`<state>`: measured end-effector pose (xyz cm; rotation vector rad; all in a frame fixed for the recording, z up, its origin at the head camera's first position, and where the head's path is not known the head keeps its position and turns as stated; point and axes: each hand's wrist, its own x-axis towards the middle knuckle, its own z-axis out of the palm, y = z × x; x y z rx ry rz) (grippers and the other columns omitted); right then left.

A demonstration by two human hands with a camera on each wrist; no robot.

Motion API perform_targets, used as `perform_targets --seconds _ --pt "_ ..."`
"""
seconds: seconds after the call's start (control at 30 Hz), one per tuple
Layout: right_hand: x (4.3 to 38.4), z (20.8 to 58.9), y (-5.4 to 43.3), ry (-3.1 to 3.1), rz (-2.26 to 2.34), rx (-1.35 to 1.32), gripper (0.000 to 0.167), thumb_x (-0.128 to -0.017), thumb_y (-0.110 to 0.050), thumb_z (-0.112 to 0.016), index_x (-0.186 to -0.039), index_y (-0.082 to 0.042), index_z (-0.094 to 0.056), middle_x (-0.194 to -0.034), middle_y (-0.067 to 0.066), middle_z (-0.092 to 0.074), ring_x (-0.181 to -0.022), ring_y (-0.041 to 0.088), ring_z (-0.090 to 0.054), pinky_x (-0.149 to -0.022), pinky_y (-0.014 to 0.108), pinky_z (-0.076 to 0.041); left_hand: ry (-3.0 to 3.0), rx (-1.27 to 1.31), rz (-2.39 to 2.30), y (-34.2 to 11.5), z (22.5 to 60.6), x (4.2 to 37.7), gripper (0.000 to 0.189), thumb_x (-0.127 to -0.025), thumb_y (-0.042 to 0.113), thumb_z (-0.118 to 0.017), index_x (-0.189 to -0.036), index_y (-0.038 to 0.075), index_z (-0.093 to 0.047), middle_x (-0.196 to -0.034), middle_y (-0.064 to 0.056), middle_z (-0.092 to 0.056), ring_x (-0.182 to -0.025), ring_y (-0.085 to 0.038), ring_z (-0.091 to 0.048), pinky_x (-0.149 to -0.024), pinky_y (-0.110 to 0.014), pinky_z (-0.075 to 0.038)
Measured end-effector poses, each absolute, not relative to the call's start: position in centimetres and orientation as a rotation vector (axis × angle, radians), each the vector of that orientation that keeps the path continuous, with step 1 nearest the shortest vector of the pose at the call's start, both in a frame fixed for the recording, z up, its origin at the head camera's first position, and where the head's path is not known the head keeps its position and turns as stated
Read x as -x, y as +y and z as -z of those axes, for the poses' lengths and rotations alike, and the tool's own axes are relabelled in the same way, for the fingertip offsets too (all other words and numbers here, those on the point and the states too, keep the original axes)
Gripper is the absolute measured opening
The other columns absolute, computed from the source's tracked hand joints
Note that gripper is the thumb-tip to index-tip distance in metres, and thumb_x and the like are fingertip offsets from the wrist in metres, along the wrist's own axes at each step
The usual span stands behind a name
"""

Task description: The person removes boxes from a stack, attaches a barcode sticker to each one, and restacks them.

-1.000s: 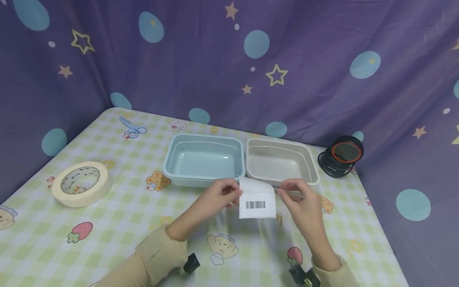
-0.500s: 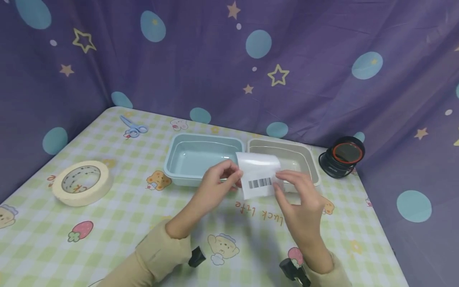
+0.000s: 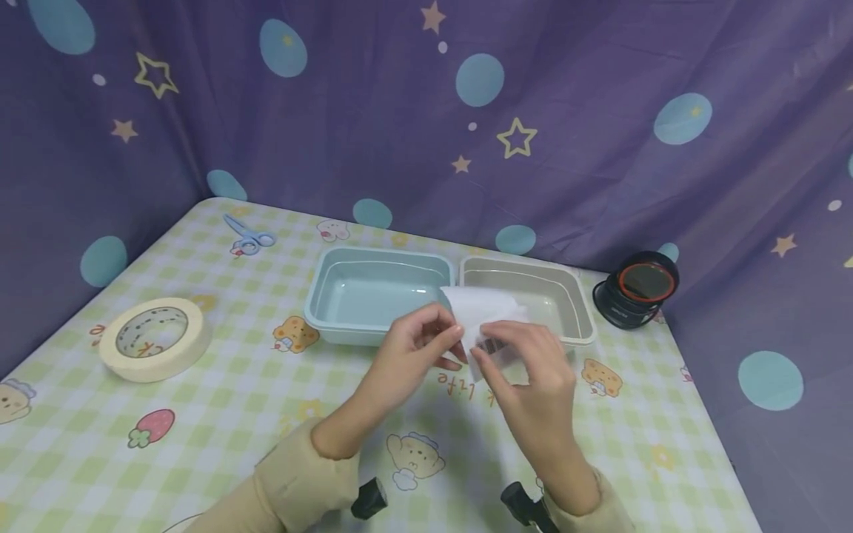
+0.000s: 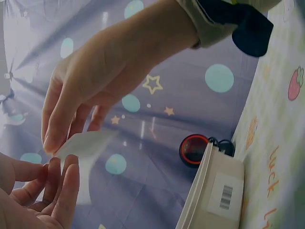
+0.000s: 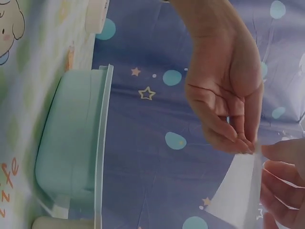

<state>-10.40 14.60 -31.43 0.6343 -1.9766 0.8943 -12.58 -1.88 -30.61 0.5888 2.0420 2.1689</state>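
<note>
A thin white barcode label point(image 3: 477, 305) is held up in front of the two bins, its far part bent back. My left hand point(image 3: 421, 342) pinches its left edge between thumb and forefinger. Thumb and fingers of my right hand point(image 3: 538, 369) pinch the same sheet close to the left fingertips, covering most of the barcode. The left wrist view has both hands' fingertips meeting at one edge of the label point(image 4: 88, 148). From the right wrist, the label point(image 5: 236, 195) hangs as a pale flap below the fingertips.
Behind the hands stand a light blue bin point(image 3: 346, 337) and a beige bin point(image 3: 585, 314), which bears a barcode sticker point(image 4: 225, 195). Masking tape point(image 3: 195, 342) lies left, blue scissors point(image 3: 248, 240) at the back left. A black round device with an orange ring point(image 3: 620, 307) stands right.
The label has risen and tilted away. My right hand has moved left from the label's right edge, over the barcode toward the left fingertips. The left hand keeps its pinch.
</note>
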Motion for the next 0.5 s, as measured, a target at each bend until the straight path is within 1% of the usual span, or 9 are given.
perform_targets --seconds 0.13,0.3,0.4,0.5 --pt "10.34 31.51 14.36 -1.988 -0.922 -0.644 0.021 -0.076 -0.010 -0.079 -0.094 -0.002 -0.071 -0.094 0.009 -0.072 -0.089 0.022 -0.065 -0.090 0.016 -0.050 1.992 -0.591 -2.166 -1.68 30.82 12.43 0.018 -0.099 0.007 -0.052 -0.097 -0.010 -0.054 -0.096 -0.030 -0.063 -0.081 -0.010 -0.068 -0.072 -0.032 -0.062" --pt "10.24 31.55 14.30 -1.990 -0.953 -0.654 0.020 -0.074 -0.005 -0.080 -0.092 -0.002 -0.072 -0.093 0.009 -0.072 -0.089 0.022 -0.067 -0.092 0.014 -0.050 1.944 -0.585 -2.172 -1.59 30.82 12.29 0.019 -0.100 0.007 -0.051 -0.098 -0.011 -0.053 -0.098 -0.032 -0.063 -0.084 -0.009 -0.068 -0.074 -0.035 -0.062" --pt "10.19 31.50 14.30 -1.995 -0.963 -0.654 0.021 -0.072 -0.002 -0.081 -0.091 -0.002 -0.072 -0.092 0.010 -0.072 -0.087 0.022 -0.068 -0.091 0.014 -0.051 1.914 -0.602 -2.191 -1.65 30.86 12.32 0.020 -0.100 0.007 -0.050 -0.098 -0.013 -0.053 -0.099 -0.033 -0.063 -0.084 -0.007 -0.068 -0.074 -0.035 -0.062" --pt "10.15 31.45 14.32 -2.002 -0.970 -0.648 0.022 -0.071 0.001 -0.081 -0.091 -0.002 -0.072 -0.092 0.010 -0.072 -0.087 0.021 -0.069 -0.090 0.013 -0.052 1.908 -0.617 -2.195 -1.71 30.89 12.36 0.021 -0.100 0.007 -0.050 -0.099 -0.013 -0.054 -0.099 -0.032 -0.063 -0.086 -0.009 -0.069 -0.073 -0.035 -0.062"
